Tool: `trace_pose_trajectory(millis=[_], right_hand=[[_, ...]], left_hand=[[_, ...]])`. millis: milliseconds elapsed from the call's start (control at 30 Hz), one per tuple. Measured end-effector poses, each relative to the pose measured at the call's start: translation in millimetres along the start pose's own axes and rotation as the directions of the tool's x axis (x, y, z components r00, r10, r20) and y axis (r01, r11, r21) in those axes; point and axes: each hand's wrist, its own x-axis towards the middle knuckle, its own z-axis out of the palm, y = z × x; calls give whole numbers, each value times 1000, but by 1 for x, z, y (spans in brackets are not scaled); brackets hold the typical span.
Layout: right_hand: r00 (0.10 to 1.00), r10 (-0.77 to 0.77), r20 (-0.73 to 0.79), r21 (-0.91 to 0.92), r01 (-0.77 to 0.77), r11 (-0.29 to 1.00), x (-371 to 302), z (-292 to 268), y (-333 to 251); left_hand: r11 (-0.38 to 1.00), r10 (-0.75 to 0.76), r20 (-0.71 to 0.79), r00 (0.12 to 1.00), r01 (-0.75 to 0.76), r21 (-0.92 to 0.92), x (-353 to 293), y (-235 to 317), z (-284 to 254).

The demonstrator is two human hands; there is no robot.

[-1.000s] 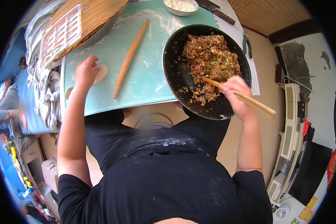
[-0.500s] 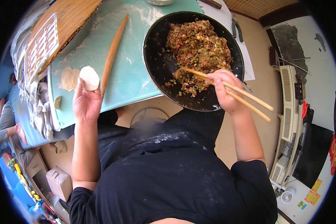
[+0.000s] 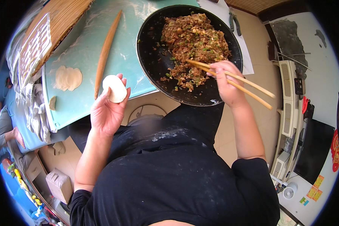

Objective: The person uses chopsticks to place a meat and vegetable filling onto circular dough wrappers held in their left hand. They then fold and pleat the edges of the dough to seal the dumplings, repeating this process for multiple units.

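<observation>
My left hand (image 3: 108, 113) holds a round white dough wrapper (image 3: 115, 89) between thumb and fingers, just off the near edge of the green board (image 3: 79, 107). In my right hand (image 3: 229, 83) is a pair of wooden chopsticks (image 3: 248, 83). Their tips dip into the brown minced filling with green bits (image 3: 199, 35), which is heaped in a black pan (image 3: 150, 49). A few overlapping dough wrappers (image 3: 68, 78) lie on the board's left part. Between them and the pan rests a tapered wooden rolling pin (image 3: 107, 52).
A small dough piece (image 3: 52, 103) sits at the board's left edge. Round woven trays (image 3: 66, 22) lean at the upper left, beside crumpled cloth (image 3: 35, 109). Beyond the pan are dark-handled tools (image 3: 235, 23). Another person's foot (image 3: 19, 136) shows at far left.
My left hand has moved right and nearer to me with the dough wrapper, toward the pan. My right hand keeps the chopsticks in the filling, with their tips shifted slightly.
</observation>
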Motion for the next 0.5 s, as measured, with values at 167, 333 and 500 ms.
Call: trace_pose_trajectory(millis=[167, 333, 500], right_hand=[[999, 35, 12, 161, -37, 986, -9, 5, -6], [909, 415, -36, 380, -371, 847, -7, 10, -11], [897, 437, 67, 472, -414, 778, -7, 20, -19]], left_hand=[[990, -105, 76, 992, 111, -85, -2, -10, -4], [982, -180, 85, 980, 184, -37, -5, -20, 0], [972, -225, 32, 974, 222, 78, -5, -30, 2]])
